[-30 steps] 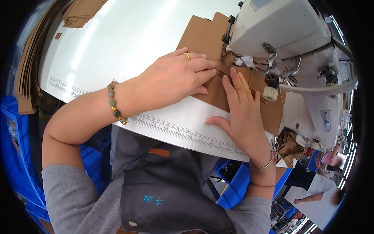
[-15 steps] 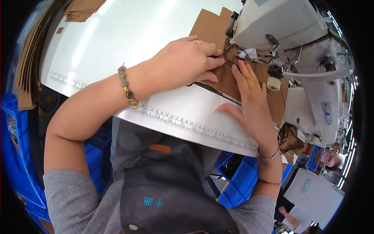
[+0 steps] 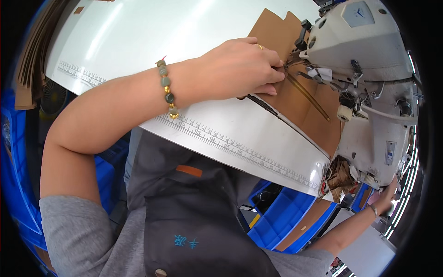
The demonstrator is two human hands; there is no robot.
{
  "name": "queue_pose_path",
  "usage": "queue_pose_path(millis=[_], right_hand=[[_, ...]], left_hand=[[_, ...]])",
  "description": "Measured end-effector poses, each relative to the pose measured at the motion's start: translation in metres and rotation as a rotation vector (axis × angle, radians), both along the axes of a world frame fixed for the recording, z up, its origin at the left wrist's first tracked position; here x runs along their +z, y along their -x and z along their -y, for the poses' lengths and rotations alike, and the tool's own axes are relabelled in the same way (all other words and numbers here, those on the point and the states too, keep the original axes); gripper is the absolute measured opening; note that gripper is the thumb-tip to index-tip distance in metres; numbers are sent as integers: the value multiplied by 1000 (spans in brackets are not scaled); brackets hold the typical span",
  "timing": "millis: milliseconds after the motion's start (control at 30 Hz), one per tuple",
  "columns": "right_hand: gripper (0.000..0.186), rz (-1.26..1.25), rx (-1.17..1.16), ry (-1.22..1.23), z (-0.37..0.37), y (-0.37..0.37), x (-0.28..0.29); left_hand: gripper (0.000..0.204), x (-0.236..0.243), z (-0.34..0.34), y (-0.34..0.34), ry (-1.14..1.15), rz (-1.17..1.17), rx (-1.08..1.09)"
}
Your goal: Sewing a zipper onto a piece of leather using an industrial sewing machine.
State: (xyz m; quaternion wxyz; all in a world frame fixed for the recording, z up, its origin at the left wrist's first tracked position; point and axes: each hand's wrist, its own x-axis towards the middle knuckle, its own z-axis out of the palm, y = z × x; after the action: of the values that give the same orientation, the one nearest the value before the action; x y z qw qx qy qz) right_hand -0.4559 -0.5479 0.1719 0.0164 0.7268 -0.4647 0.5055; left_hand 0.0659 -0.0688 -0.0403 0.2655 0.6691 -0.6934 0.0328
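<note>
Over brown panel (image 3: 311,117): sewing machine (image 3: 371,48).

The premises present as a sewing workshop of industrial type. Evidence noted: a heavy white sewing machine (image 3: 369,41) with exposed metal fittings stands at a broad white worktable (image 3: 152,51), whose near edge bears a measuring scale (image 3: 221,141). A flat brown panel (image 3: 316,101) lies at the machine head. Similar brown pieces (image 3: 34,60) are layered at far left. Blue plastic bins (image 3: 288,207) sit below table level; rows of strip lights (image 3: 407,194) show at far right. The wearer's dark apron (image 3: 194,217) agrees.
</note>
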Motion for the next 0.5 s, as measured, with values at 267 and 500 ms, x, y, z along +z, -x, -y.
queue_pose_path(millis=[267,500], right_hand=[[45,-270,-197,154,29,93,-111],[58,387,57,-444,11,40,-49]], left_hand=[[36,0,2,-3,-44,-19,0],[37,2,3,-1,-53,-60,-8]])
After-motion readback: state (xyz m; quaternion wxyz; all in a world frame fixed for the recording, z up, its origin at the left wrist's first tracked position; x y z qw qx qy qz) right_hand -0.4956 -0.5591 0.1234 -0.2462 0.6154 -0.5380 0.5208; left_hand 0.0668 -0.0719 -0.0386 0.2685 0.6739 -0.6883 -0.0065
